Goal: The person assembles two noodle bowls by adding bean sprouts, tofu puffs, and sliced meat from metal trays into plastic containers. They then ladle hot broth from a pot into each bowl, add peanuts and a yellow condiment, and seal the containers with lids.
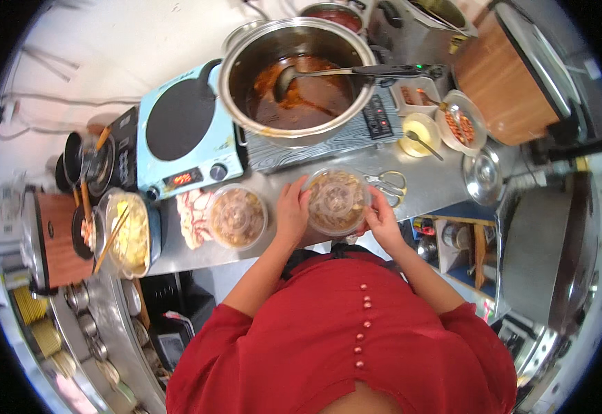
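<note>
Both hands hold a round, transparent plastic food container point(336, 200) with a lid, at the counter's front edge. My left hand point(293, 212) presses its left side, and my right hand point(382, 219) grips its lower right side. Brownish food shows through the lid. A second container point(238, 216) of the same kind sits just left of my left hand, partly over a red-and-white cloth point(194, 215). Behind my right hand lies a pair of scissors point(391, 184). Whether the held container touches the counter, I cannot tell.
A big steel pot point(294, 134) of reddish-brown soup, with a ladle point(315, 72) in it, stands on an induction cooker point(380, 119). Left are a light-blue hot plate point(177, 131) and a tub of yellow food point(130, 234). Right are a sauce bowl point(420, 134) and a metal lid point(482, 176).
</note>
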`<state>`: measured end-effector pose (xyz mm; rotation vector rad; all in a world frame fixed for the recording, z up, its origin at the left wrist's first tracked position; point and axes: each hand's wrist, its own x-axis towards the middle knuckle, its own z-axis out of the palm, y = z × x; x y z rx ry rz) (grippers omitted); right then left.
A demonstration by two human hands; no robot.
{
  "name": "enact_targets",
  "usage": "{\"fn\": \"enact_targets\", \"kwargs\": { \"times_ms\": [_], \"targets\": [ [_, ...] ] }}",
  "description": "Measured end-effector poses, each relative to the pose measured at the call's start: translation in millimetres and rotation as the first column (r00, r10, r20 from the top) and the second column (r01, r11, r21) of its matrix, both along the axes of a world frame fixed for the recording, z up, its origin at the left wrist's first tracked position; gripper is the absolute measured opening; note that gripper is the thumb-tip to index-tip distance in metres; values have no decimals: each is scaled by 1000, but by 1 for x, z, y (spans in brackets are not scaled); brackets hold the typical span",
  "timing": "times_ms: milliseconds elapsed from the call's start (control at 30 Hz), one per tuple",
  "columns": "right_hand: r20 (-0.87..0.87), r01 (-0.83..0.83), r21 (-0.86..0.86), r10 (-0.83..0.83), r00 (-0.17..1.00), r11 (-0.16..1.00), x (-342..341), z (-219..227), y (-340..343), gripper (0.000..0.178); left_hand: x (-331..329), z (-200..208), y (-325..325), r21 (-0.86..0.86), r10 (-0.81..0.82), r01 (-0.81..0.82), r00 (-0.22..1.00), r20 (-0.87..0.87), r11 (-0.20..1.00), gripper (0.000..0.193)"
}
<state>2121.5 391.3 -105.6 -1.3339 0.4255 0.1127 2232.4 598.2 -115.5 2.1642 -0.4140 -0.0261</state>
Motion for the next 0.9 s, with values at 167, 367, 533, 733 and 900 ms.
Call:
{"fn": "enact_targets", "kwargs": {
  "times_ms": [167, 367, 533, 733, 900],
  "targets": [
    [-41, -85, -689, 79, 996, 720, 7, 18, -11, 74, -7, 37, -12, 212, 37, -73, 985, 170, 974, 60],
    [237, 177, -971, 592, 770, 159, 67, 34, -1, 59, -32, 40, -54, 522, -201, 51, 951, 235, 851, 68],
    [317, 196, -946, 614, 723, 258, 74, 20, -2, 59, -28, 21, -53, 571, -220, 95, 963, 154, 816, 69],
    [413, 256, -906, 569, 711, 338, 79, 8, 1, 53, -21, 24, -49, 488, -259, 116, 936, 237, 865, 66],
    [132, 56, -988, 622, 771, 141, 79, 27, 7, 52, -9, 31, -37, 221, -299, 250, 925, 233, 943, 67]
  ]
}}
